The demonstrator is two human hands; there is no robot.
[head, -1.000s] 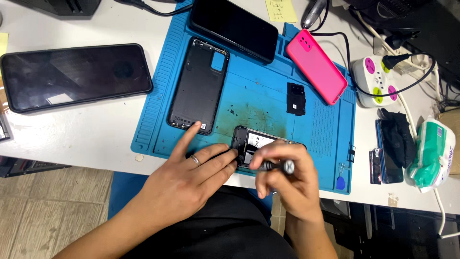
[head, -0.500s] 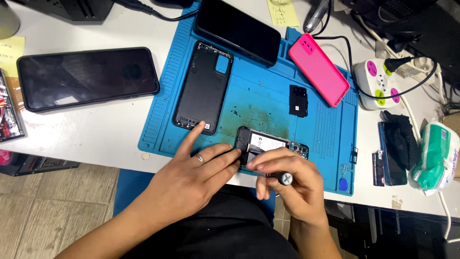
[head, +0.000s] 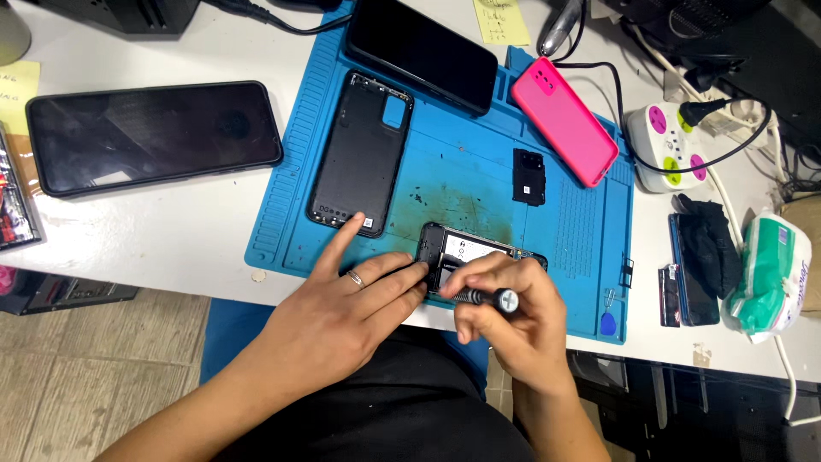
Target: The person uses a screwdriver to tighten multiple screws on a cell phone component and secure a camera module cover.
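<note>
Closest to the person, the right hand (head: 513, 329) is curled shut around a small screwdriver (head: 483, 297), whose black ribbed shaft and silvery end cap poke out between thumb and fingers; the tip points left into an opened phone (head: 479, 257) lying at the near edge of the blue repair mat (head: 462, 162). The left hand (head: 342, 316) lies flat and mostly open beside it, with a ring on 1 finger. Its fingertips press the phone's left end, steadying rather than gripping, and its index finger stretches out towards the lower corner of a detached black back cover (head: 361, 152). The opened phone shows a white patch and dark inner parts; the hands hide much of it.

Further up the mat, the back cover lies face down, and to its right sits a small black square part (head: 528, 176). A pink phone (head: 564, 120) lies slantwise on the mat's far right, and a dark phone (head: 423, 51) rests screen up across the mat's far edge.

On the white worktop (head: 154, 231) left of the mat lies a larger dark phone (head: 154, 137), well apart from the hands. Right of the mat are a white power strip (head: 676, 154) with coloured sockets, a black cloth (head: 708, 244) and a green-and-white packet (head: 770, 274). A yellow sticky note (head: 500, 19) sits at the far edge.
</note>
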